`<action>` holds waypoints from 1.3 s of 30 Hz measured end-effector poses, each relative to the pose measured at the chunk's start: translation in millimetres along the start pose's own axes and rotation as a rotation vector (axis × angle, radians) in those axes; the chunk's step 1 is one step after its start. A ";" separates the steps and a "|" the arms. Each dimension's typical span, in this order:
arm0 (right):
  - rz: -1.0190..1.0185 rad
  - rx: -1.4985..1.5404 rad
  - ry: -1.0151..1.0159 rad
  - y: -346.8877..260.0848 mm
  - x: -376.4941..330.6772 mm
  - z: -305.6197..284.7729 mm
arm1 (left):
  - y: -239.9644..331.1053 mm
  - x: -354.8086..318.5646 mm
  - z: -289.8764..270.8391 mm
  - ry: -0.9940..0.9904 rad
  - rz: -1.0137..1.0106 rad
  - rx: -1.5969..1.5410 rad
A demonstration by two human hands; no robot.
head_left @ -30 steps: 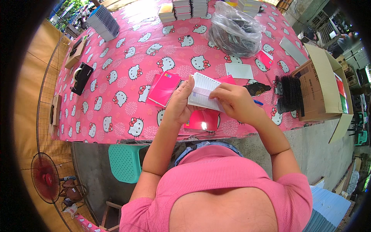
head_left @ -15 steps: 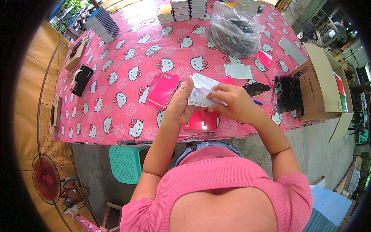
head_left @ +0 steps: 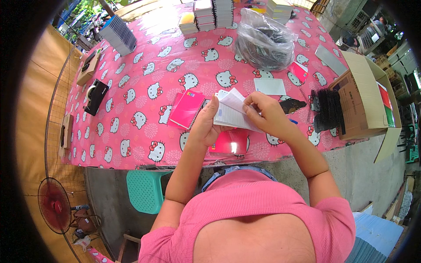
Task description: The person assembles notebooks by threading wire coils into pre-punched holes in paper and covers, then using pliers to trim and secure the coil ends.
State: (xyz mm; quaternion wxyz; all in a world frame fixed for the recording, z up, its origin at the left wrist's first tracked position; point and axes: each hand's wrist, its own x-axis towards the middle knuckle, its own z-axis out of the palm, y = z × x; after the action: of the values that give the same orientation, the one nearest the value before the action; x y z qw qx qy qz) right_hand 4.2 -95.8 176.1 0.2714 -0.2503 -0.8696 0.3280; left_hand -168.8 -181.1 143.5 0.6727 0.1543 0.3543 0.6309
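A small stack of lined white sheets [head_left: 228,117] is held above the table, with my left hand [head_left: 204,125] closed around its left side and the thumb on top. My right hand [head_left: 268,115] pinches the top sheet [head_left: 233,99] at its right side, lifting it at a slant off the others. Pink spiral notebooks [head_left: 190,109] lie just left of the stack. Below my hands, a shiny pink cover [head_left: 229,143] rests near the table's front edge. Beyond my right hand lies a loose lined sheet [head_left: 269,86].
Black binding coils [head_left: 326,109] stand against an open cardboard box [head_left: 357,105] at right. A blue pen [head_left: 293,121] lies nearby. Farther back are a clear plastic bag [head_left: 265,44] and notebook stacks [head_left: 204,17]. A tape dispenser [head_left: 95,97] is at left, a green stool [head_left: 144,193] below.
My right hand has risen slightly, lifting the top sheet's edge away from the stack so more of the sheet underneath shows. My left hand keeps its hold.
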 end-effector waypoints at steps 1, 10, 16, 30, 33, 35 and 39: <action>-0.003 -0.002 0.005 3.6 -0.2 2.7 | -0.3 0.0 -1.3 0.001 0.008 0.012; 0.134 0.274 0.457 76.2 38.5 -33.6 | -16.0 8.9 -24.5 0.028 0.101 0.044; -0.159 -0.422 0.654 184.5 32.2 -37.7 | -10.0 8.3 -38.3 0.259 0.286 0.128; 0.525 -0.092 0.212 135.4 -8.1 5.0 | -5.7 13.7 -47.4 0.315 0.427 0.049; 0.374 0.431 0.559 123.2 -14.2 -25.0 | -11.2 16.1 -50.2 0.307 0.461 0.097; 0.241 1.123 0.705 119.5 -13.5 -24.5 | -13.5 20.1 -48.2 0.290 0.481 0.135; 0.417 0.366 0.442 89.4 -1.2 22.5 | -22.0 28.1 -25.9 0.121 0.417 0.139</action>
State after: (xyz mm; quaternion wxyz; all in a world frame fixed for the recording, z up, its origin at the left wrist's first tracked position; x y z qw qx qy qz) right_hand 13.8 -47.4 98.2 0.4207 -0.4344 -0.6469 0.4646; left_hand -171.3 -163.8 103.1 0.4930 0.2319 0.3970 0.7386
